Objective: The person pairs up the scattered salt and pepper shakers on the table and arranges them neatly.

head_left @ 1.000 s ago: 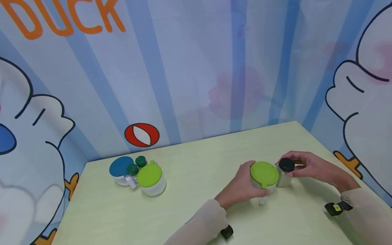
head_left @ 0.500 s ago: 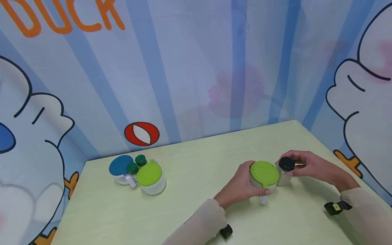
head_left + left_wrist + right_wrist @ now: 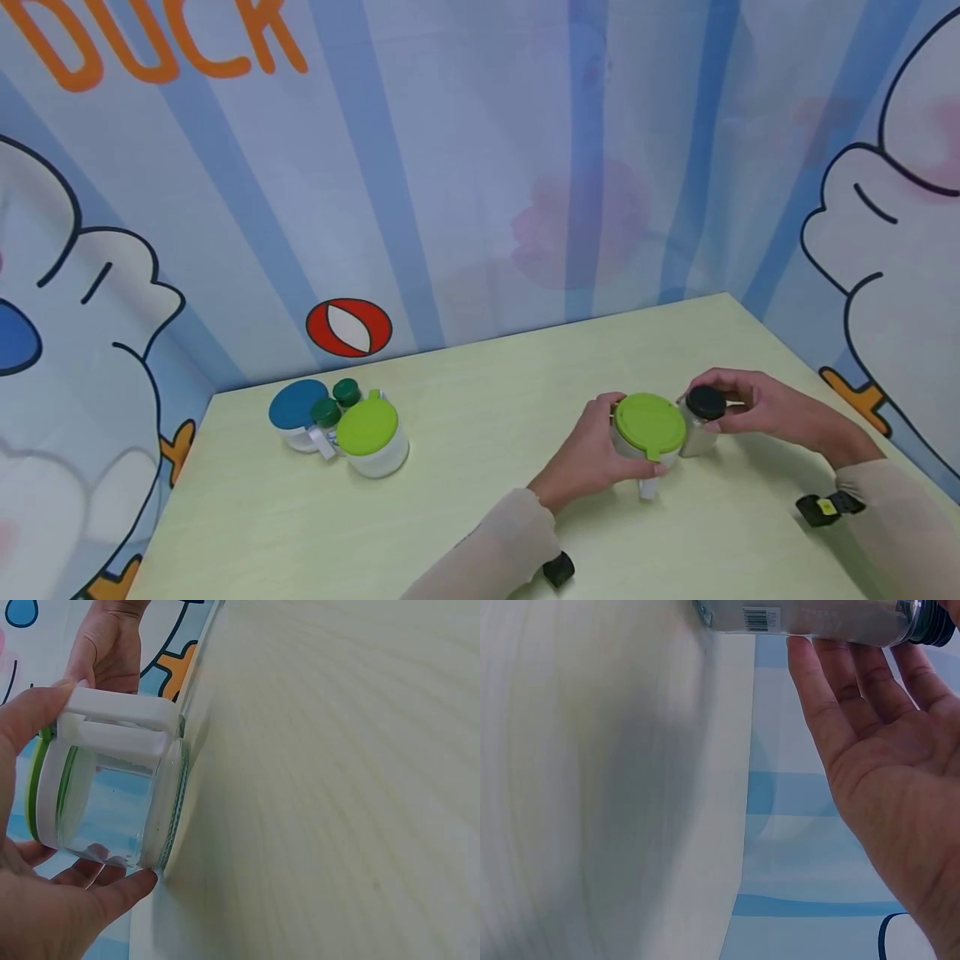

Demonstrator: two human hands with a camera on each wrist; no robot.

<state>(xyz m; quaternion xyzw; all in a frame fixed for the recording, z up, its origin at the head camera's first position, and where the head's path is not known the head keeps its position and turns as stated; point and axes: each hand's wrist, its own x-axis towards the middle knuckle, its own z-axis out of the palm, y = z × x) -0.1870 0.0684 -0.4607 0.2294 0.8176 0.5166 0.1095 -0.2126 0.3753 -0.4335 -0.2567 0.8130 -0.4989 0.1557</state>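
Observation:
On the right of the table, my left hand [image 3: 585, 457] grips a round clear jar with a lime-green lid [image 3: 649, 423], thumb at the near side and fingers at the far side. The left wrist view shows this jar's white handle [image 3: 116, 724] under the thumb, and its base at the tabletop. Close beside it stands a clear bottle with a black cap [image 3: 705, 403], held upright between the thumb and fingers of my right hand [image 3: 765, 410]. A barcode label [image 3: 761, 619] shows low on that bottle in the right wrist view.
Grouped at the back left of the table [image 3: 465, 467] are a blue-lidded jar [image 3: 297, 405], two dark green-capped bottles [image 3: 326, 412] and another lime-lidded jar [image 3: 367, 429]. A printed curtain [image 3: 480, 167] rises along the table's back edge.

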